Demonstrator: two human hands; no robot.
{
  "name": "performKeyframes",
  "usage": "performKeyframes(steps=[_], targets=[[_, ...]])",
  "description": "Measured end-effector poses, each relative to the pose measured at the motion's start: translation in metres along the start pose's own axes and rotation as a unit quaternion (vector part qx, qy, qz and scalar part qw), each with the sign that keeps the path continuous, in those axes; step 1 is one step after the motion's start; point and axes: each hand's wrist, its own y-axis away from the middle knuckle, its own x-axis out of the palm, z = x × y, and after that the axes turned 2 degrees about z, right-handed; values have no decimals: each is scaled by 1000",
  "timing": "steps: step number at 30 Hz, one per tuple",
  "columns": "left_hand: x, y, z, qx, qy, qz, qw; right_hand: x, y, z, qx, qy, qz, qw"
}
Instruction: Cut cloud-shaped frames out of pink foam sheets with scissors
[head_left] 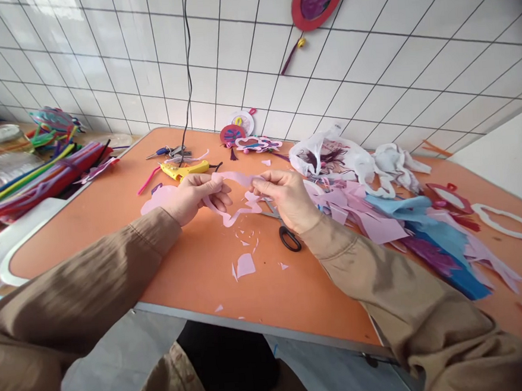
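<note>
A wavy pink cut-out frame (231, 219), thin and floppy, hangs between my two hands above the orange table (194, 265). My left hand (198, 194) pinches its left side, and my right hand (285, 197) grips the upper right edge between thumb and finger. Black-handled scissors (290, 239) lie on the table under my right hand, their blades partly hidden. A pink scrap (245, 264) and several tiny offcuts are scattered below the frame. Beside my left wrist lies a pink rounded piece (159, 198), partly covered by the hand.
Behind my left hand sits a yellow glue gun (185, 170) with a cord up the wall. Pink and blue fabric pieces (405, 209) and a white plastic bag (325, 152) fill the right side. Pipe cleaners (49, 180) lie far left. Decorated ornaments (234, 132) stand at the back.
</note>
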Motion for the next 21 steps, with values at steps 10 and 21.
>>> performKeyframes(steps=[10,21], targets=[[2,0,-6,10,-41,-22,999,1,0,-6,31,-44,17,998],[4,-1,-3,9,13,-29,999,2,1,-8,-5,-13,6,1000]])
